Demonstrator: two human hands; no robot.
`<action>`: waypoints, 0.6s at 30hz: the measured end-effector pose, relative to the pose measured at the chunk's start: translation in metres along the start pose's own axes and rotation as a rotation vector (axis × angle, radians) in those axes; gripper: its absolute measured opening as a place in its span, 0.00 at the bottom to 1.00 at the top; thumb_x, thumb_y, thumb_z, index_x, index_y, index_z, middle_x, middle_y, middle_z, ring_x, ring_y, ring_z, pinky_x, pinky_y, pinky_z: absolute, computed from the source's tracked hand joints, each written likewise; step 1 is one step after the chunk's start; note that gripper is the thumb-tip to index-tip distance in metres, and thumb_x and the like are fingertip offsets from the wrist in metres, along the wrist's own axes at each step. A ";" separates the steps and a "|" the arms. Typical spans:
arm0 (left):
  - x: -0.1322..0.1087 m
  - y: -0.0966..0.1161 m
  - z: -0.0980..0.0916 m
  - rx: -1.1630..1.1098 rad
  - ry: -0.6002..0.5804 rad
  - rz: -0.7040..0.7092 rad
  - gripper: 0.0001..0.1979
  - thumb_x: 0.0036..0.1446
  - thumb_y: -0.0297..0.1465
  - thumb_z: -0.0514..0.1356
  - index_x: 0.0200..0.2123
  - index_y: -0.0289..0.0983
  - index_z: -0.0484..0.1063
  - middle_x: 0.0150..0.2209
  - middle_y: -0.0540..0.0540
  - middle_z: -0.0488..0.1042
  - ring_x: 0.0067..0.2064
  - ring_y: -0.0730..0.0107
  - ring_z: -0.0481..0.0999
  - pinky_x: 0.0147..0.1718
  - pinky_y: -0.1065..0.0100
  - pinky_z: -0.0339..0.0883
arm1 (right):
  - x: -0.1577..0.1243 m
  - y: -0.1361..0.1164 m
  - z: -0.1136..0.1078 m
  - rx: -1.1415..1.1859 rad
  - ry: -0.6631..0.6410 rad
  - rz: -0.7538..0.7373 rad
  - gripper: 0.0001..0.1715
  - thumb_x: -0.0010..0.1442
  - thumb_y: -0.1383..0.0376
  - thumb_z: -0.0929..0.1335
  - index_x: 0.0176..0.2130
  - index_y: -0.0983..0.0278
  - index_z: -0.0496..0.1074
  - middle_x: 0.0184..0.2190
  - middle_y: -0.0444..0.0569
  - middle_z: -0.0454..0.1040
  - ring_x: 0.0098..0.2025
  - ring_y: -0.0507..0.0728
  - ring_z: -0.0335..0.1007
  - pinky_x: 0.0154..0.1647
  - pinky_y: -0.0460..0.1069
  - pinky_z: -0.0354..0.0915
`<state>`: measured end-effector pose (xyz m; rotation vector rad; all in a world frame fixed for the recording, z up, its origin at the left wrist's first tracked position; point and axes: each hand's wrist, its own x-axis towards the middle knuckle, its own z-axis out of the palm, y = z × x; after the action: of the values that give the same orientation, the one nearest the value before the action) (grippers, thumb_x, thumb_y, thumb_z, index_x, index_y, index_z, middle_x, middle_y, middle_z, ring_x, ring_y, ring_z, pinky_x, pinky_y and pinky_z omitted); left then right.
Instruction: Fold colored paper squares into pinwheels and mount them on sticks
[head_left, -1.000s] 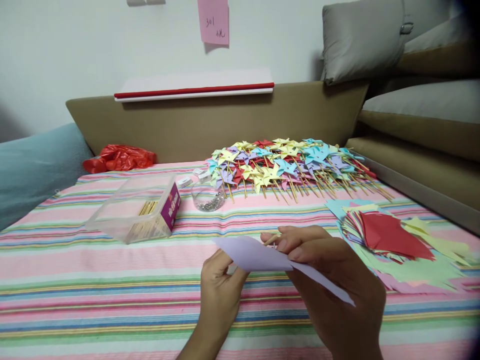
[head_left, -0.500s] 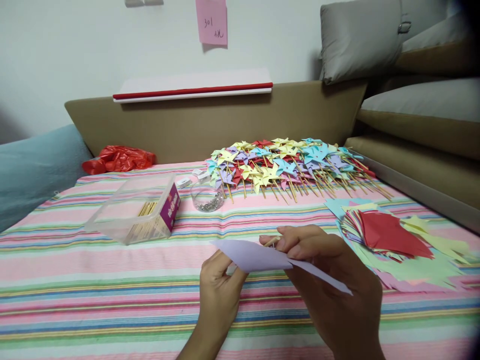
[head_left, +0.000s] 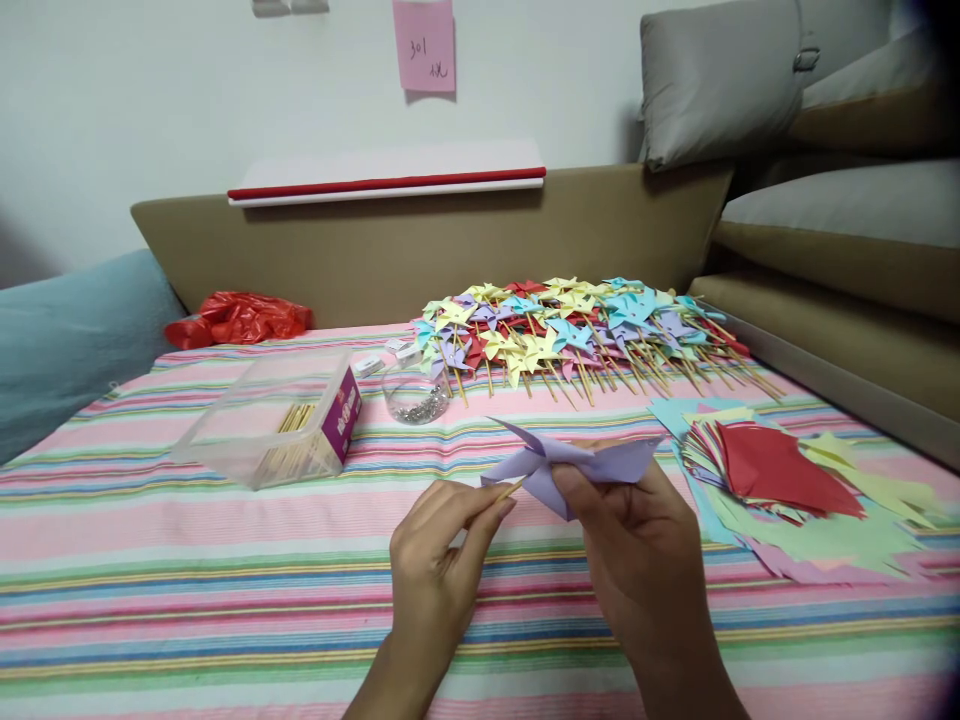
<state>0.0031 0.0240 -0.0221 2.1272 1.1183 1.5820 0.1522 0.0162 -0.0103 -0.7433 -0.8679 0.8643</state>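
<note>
My right hand [head_left: 637,525] is closed on a purple paper pinwheel [head_left: 551,465], thumb on its near face and fingers behind it. The pinwheel's folded blades spread to both sides. Between the thumb and fingertips of my left hand [head_left: 442,535] is a thin wooden stick [head_left: 511,491]. The stick's tip points toward the pinwheel's left blades; whether it touches the paper I cannot tell. Most of the stick is hidden by the left hand.
Many finished pinwheels [head_left: 570,335] lie heaped at the back. A clear box [head_left: 277,425] of sticks and a round tub [head_left: 416,395] of small metal pins stand left of centre. Cut paper [head_left: 787,470] is piled at right. A red plastic bag [head_left: 251,318] lies back left.
The purple pinwheel has turned so its folded blades now show. My right hand has shifted its grip to the near face, and the stick has come into view in my left fingertips.
</note>
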 end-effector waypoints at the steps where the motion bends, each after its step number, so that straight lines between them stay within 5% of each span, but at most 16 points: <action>1: 0.000 -0.001 0.000 0.019 -0.009 0.022 0.07 0.61 0.24 0.64 0.41 0.39 0.79 0.32 0.48 0.80 0.33 0.69 0.74 0.32 0.68 0.66 | 0.000 0.001 0.000 0.014 0.013 0.027 0.10 0.55 0.64 0.77 0.39 0.60 0.77 0.28 0.43 0.80 0.33 0.55 0.78 0.35 0.49 0.75; 11: 0.000 -0.004 -0.006 0.170 -0.042 0.134 0.09 0.60 0.22 0.64 0.43 0.37 0.79 0.32 0.47 0.79 0.34 0.68 0.75 0.35 0.67 0.66 | 0.002 0.013 0.005 0.108 0.081 0.187 0.18 0.53 0.61 0.78 0.43 0.63 0.76 0.41 0.51 0.83 0.43 0.58 0.80 0.44 0.51 0.75; 18: -0.002 -0.004 -0.004 0.068 -0.072 -0.127 0.07 0.61 0.31 0.65 0.42 0.40 0.82 0.34 0.48 0.82 0.32 0.69 0.77 0.33 0.69 0.68 | 0.007 0.017 0.005 0.200 0.167 0.290 0.26 0.50 0.63 0.79 0.47 0.61 0.72 0.46 0.49 0.81 0.50 0.57 0.78 0.48 0.49 0.74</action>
<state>-0.0027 0.0240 -0.0246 2.0923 1.2732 1.4192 0.1447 0.0311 -0.0197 -0.7636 -0.5227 1.1119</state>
